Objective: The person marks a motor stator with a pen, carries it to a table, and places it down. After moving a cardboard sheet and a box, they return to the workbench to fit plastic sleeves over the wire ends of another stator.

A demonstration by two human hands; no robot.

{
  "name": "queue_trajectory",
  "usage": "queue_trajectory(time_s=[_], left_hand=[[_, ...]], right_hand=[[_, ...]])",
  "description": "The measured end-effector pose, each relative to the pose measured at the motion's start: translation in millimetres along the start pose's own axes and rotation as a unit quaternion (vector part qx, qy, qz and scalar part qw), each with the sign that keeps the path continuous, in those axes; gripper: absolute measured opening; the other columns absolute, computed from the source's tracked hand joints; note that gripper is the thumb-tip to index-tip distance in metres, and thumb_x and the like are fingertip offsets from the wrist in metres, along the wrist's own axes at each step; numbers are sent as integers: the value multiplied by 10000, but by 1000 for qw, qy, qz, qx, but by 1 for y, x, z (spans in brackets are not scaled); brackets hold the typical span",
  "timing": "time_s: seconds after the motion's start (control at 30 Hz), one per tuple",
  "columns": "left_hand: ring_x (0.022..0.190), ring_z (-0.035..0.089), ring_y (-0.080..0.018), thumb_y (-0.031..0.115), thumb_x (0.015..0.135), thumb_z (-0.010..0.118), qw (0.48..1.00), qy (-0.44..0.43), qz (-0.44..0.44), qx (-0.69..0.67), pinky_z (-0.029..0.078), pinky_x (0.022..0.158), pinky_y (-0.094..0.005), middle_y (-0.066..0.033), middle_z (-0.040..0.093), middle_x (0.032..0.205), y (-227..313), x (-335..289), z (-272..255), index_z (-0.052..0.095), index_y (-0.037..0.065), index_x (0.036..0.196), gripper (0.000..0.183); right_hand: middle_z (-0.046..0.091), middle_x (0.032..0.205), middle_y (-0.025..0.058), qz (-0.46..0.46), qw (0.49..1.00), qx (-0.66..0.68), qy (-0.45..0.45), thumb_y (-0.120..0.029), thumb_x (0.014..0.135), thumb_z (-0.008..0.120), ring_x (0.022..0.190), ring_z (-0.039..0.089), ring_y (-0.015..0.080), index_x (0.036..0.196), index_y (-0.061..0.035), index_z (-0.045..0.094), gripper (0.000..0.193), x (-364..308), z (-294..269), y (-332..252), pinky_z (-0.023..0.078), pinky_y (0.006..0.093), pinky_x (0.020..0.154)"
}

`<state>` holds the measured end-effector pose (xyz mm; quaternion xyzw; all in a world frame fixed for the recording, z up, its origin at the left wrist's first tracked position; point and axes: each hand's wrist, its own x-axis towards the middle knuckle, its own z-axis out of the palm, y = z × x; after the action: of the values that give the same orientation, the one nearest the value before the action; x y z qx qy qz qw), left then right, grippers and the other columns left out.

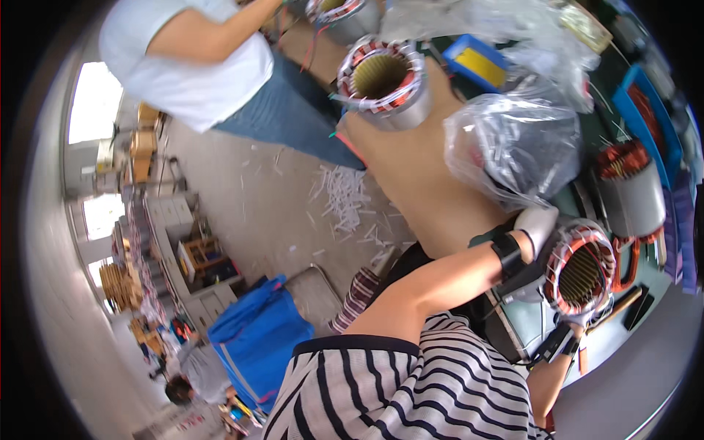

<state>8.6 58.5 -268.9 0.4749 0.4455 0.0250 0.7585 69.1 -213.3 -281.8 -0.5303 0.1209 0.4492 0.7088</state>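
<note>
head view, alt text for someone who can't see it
A person in a striped shirt handles a grey motor stator with reddish windings, gloved left hand at its side, right hand at its open end. Beyond are a clear plastic bag, another stator and a co-worker.

Stator before me (581, 270): dull grey metal shell, ridged bore.
Its windings (583, 236): coppery wire, rough, bound in pale lacing.
My left hand (539, 224): gloved in white, matt, cloth-like.
My wrist strap (507, 253): black, smooth.
My shirt (458, 374): striped knit cloth, soft, matt.
Bag (513, 139): clear thin plastic, glossy, heavily crinkled.
Brown sheet (414, 176): smooth, matt, card-like to me.
Small box (477, 64): blue plastic, slight sheen.
Floor strips (345, 199): white, paper-like.
Drape (260, 341): blue cloth, creased.
</note>
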Motion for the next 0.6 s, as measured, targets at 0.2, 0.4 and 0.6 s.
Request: queue_trajectory(time_s=[0.2, 0.4, 0.6], left_hand=[[914, 601, -402, 302, 807, 475, 998, 36, 26, 34, 452, 826, -433, -259, 634, 922, 27, -69, -25, 651, -39, 912, 398], [949, 600, -381, 344, 826, 449, 998, 35, -37, 24, 445, 864, -407, -250, 634, 984, 8, -116, -77, 655, -34, 947, 446], [832, 636, -355, 305, 820, 488, 996, 83, -21, -17, 488, 766, -392, -237, 647, 878, -7, -132, -176, 661, -12, 917, 374]], right_hand=[[531, 1260, 94, 105, 991, -72, -30, -310, 973, 390, 1157, 505, 228, 1302, -73, 447, 409, -90, -52, 0, 399, 378, 1003], [538, 1248, 93, 183, 972, -138, -59, -304, 974, 386, 1146, 512, 226, 1290, -72, 457, 398, -50, -22, -36, 403, 375, 997], [546, 1235, 92, 215, 951, -178, -134, -298, 974, 383, 1134, 518, 225, 1278, -72, 466, 388, -1, 57, -22, 407, 373, 991]])
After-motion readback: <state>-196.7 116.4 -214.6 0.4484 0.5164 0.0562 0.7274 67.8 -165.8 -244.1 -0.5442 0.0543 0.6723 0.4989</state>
